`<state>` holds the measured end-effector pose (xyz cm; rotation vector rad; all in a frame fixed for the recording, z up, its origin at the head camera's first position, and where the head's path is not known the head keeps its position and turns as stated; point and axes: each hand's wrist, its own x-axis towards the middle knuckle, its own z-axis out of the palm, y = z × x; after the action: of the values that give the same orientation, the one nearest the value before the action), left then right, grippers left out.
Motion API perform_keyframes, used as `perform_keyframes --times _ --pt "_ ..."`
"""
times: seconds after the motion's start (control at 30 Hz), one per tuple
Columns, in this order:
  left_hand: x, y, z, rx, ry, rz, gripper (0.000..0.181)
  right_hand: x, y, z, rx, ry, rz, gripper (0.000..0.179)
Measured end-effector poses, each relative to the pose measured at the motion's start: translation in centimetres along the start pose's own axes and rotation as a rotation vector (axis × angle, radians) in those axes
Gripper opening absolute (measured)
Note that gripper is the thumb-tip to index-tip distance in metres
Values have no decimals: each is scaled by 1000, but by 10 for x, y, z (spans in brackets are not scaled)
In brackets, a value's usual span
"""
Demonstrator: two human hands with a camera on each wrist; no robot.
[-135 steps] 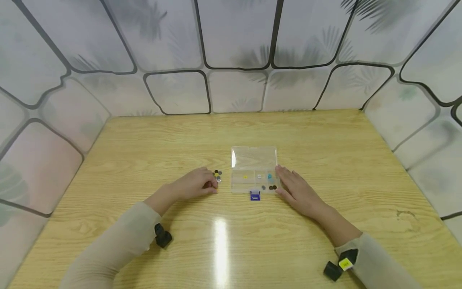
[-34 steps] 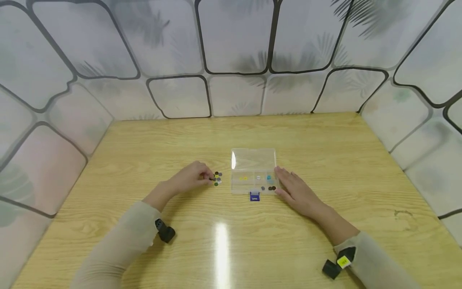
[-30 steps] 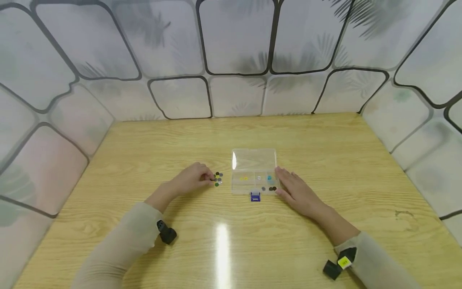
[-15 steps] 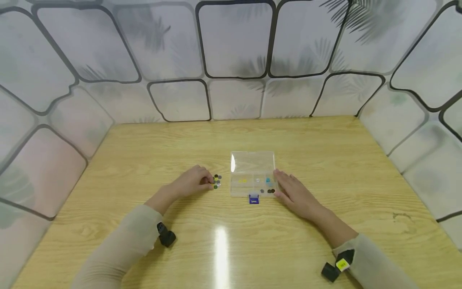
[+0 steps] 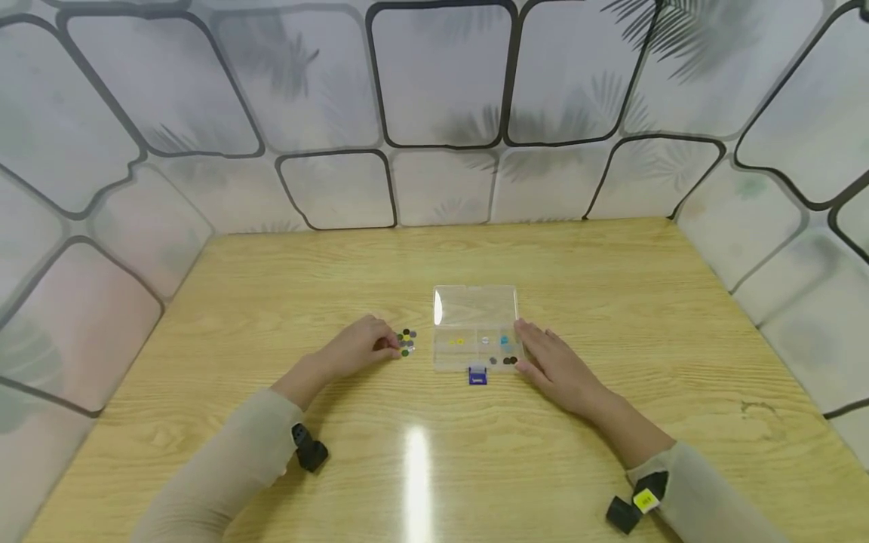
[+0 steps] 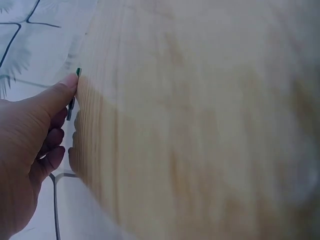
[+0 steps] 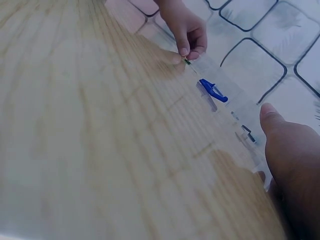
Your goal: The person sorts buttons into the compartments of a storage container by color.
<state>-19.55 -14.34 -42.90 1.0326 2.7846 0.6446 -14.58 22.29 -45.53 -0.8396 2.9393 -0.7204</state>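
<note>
In the head view my left hand (image 5: pixel 358 347) is at the near-left side of a cluster of small round discs (image 5: pixel 410 343), coloured black, grey, yellow, green and white. Its thumb and index fingertips are right at the cluster's left edge. The left wrist view has a green disc (image 6: pixel 78 71) at the thumb tip; I cannot tell whether it is pinched. My right hand (image 5: pixel 560 366) rests with extended fingers along the right side of an open clear plastic box (image 5: pixel 444 358). Inside it lie yellow discs (image 5: pixel 460 342), blue discs (image 5: pixel 505 340), a white one (image 5: pixel 485 341) and dark ones (image 5: pixel 513 360).
The clear lid (image 5: pixel 475 305) lies folded back behind the box, and a blue latch (image 5: pixel 478 375) points toward me. Everything is on a wood-grain table (image 5: pixel 353 483). Patterned walls (image 5: pixel 441 185) stand along its back and sides.
A second yellow disc shows in the box's left compartment, against one 4.5 seconds ago. My left fingertips have shifted slightly at the cluster's left edge. The right hand keeps its place.
</note>
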Motion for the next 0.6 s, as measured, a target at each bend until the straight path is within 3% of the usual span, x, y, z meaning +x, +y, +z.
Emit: perform_keyframes --times 0.33,0.6 --pt "-5 -2 3 151 92 142 14 2 1 0 -15 8 -9 61" --pt "-7 -2 5 152 145 183 14 0 0 0 -5 7 -7 63"
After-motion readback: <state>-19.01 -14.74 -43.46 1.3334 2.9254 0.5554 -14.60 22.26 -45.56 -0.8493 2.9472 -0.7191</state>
